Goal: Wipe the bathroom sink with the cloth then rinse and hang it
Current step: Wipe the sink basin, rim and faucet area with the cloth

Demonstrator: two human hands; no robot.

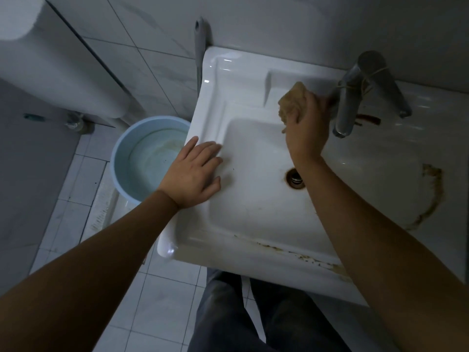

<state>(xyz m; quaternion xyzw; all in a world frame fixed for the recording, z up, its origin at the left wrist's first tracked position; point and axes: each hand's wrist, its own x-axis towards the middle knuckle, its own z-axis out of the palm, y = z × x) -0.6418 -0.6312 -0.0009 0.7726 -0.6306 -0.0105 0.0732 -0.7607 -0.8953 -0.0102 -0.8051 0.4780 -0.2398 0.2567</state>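
A white bathroom sink (253,207) fills the middle of the view, with brown stains on its front rim and right ledge and rust around the drain (295,179). My right hand (305,128) presses a bunched tan cloth (291,102) against the back ledge of the basin, just left of the metal tap (350,107). My left hand (195,174) lies flat on the sink's left rim, fingers spread, holding nothing.
A light blue bucket (119,158) with water stands on the tiled floor left of the sink. A toilet tank (50,62) is at the far left. A grey handle (200,41) leans on the wall behind the sink. My legs are below the sink's front edge.
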